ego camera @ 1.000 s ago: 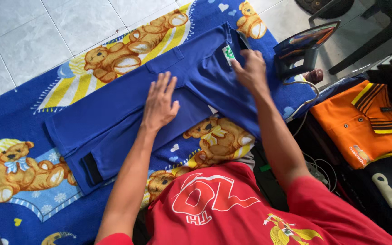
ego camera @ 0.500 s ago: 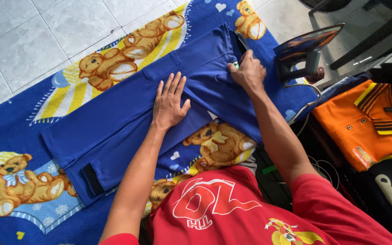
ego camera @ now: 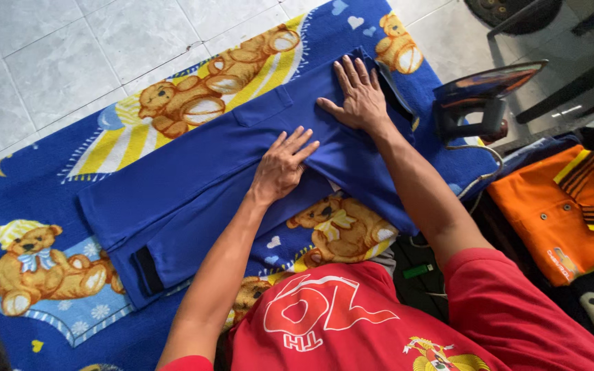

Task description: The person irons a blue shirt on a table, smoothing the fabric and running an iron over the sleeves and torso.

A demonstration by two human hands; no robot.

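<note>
My left hand (ego camera: 284, 165) lies flat, fingers spread, on the folded royal-blue cotton trousers (ego camera: 194, 185), near their middle. My right hand (ego camera: 357, 95) presses open-palmed on the waist end, just beyond. The trousers stretch across the blue teddy-bear blanket (ego camera: 42, 206) on the floor, with the upright dark clothes iron (ego camera: 476, 103) to my right.

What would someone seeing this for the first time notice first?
Both hands, left hand and right hand, press flat on blue folded trousers at centre. Beneath lies a bright blue teddy-bear blanket on the tiled floor. A dark clothes iron stands upright at right, above an orange polo shirt.
</note>
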